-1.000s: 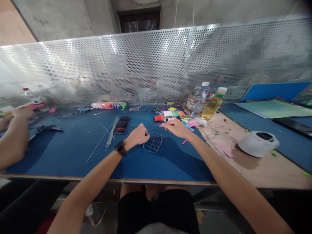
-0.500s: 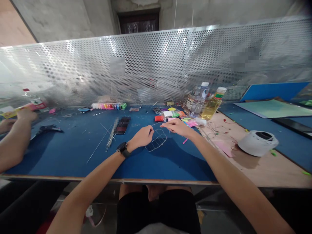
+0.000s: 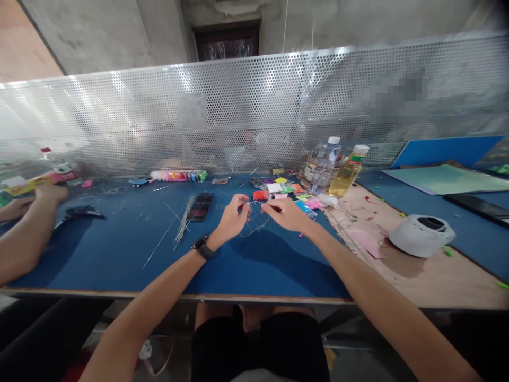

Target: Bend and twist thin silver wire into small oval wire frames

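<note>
A small frame of thin bent wire [image 3: 256, 229], with cross wires forming a grid, hangs between my hands just above the blue tabletop. My left hand [image 3: 234, 216], with a black watch [image 3: 202, 246] on its wrist, has thumb and fingers curled on the frame's upper left. My right hand [image 3: 287, 213] pinches its upper edge, thumb against forefinger. The fingertips hide part of the wire. Left of my left hand lies a bundle of loose straight wires [image 3: 181, 229], beside a dark phone-like object [image 3: 201, 206] whose surface is blurred out.
Colourful small packets [image 3: 260, 196] lie behind my hands. A clear bottle [image 3: 324, 167] and a bottle of yellow liquid [image 3: 347, 172] stand at back right, near a white roll [image 3: 420, 236]. At far left, another person's arm [image 3: 29, 236] rests over the table. A perforated metal screen [image 3: 238, 116] closes the back.
My left hand has risen a little, its fingers more spread along the wire. The frame has tilted and lifted slightly between my hands. My right hand keeps its pinch.
</note>
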`<state>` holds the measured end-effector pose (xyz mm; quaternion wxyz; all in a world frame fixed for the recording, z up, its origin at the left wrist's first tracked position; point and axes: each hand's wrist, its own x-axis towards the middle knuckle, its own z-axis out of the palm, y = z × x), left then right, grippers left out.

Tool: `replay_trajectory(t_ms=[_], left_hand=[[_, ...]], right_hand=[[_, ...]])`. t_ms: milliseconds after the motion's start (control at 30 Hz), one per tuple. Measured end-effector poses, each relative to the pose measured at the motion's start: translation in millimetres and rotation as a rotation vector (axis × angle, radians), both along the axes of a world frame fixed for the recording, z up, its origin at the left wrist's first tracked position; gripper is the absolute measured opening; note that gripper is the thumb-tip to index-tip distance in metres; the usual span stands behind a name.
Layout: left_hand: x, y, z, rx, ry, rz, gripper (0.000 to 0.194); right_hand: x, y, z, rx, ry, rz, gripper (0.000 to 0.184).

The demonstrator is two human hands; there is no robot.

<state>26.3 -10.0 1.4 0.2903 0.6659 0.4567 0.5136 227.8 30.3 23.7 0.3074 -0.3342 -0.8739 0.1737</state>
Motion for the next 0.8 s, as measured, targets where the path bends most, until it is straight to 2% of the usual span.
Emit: replay_trajectory(t_ms=[333,433,600,700,800], left_hand=[[0,2,0.3,-0.028,-0.13,-0.003,0.031],[0,3,1.4,-0.03,-0.203,-0.023,0.029],[-1,4,1.9,-0.042,-0.334,-0.069,0.022],[-1,4,2.0,-0.047,-0.353,-0.073,0.021],[0,5,2.4,-0.05,-0.341,-0.022,0.023]], right_hand=[[-11,-11,4.9,0.242,0.005,-0.078,0.041],[-12,-11,3.3,0.192,0.012,-0.08,0.04],[-16,-10,-4.7,0.0,0.126,0.005,0.037],[-18,-12,-6.4,-0.018,0.163,0.019,0.038],[-17,-15,-3.3,-0.006,0.151,0.035,0.04]])
